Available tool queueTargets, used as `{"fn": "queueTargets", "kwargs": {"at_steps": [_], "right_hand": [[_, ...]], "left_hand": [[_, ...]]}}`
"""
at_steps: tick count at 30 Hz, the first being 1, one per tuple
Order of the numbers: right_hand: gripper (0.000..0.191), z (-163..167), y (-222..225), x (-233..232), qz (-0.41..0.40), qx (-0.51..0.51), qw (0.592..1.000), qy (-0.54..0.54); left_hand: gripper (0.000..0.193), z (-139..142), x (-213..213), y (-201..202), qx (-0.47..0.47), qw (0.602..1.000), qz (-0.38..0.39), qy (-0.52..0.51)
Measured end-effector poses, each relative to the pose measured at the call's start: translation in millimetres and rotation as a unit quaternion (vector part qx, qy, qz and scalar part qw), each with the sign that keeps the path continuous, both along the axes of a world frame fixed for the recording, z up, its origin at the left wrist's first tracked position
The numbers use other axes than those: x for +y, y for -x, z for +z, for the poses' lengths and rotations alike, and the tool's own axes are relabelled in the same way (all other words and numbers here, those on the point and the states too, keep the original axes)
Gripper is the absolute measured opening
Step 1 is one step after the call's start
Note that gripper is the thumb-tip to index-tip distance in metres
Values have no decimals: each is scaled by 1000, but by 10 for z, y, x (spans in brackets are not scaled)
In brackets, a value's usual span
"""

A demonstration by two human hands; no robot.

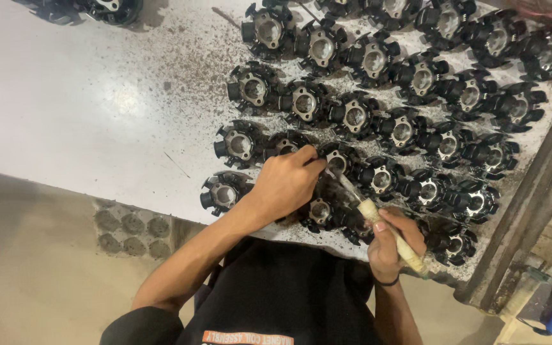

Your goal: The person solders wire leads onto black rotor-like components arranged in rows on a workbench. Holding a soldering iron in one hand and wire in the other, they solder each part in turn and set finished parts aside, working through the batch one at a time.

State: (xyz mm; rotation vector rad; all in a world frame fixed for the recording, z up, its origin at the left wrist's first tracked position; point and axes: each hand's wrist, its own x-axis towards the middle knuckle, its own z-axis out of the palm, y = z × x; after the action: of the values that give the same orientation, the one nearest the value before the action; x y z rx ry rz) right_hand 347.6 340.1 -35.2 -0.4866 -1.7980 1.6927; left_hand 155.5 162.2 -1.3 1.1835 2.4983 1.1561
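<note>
The brush [378, 220] is in the right hand [394, 246], which grips its pale handle in a closed fist near the lower edge of the table [65, 108]. The handle goes through the fist and comes out below it, and the bristle end points up and to the left, toward a black stator [335, 161] with a round metal centre. The bristles are thin and partly blurred, so I cannot tell if they touch the metal.

The left hand [285, 185] lies just beside that stator, on its left side. The fingers [308, 156] are bent and pressed on the rim of it, so the hand holds the part in place on the table. The brush tip is between the two hands.

Around them many more stators [410, 83] stand in slanted rows, close together, on the right part of the white table. Dark dust [193, 70] lies on the surface near the rows. A wooden beam [531, 204] runs along the right edge.
</note>
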Motion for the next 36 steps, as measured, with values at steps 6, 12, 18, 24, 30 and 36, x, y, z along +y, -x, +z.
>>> {"fn": "queueTargets", "kwargs": {"at_steps": [6,12,18,24,30,36], "right_hand": [[20,13,10,-58,14,-6,999,-29],[18,27,22,-57,11,-18,998,-56],[17,52,66,-38,40,-3,996,-83],[16,185,102,242,130,-16,977,-170],[18,140,414,559,-3,76,996,50],[18,58,707,455,27,-30,999,-8]], "left_hand": [[20,-40,2,-51,21,1000,12,7],[20,-61,3,-56,25,1000,11,-7],[19,-103,10,-65,18,999,14,-26],[16,19,59,-33,34,999,5,17],[37,889,-122,130,108,993,-48,0],[31,875,451,535,199,977,54,-52]]}}
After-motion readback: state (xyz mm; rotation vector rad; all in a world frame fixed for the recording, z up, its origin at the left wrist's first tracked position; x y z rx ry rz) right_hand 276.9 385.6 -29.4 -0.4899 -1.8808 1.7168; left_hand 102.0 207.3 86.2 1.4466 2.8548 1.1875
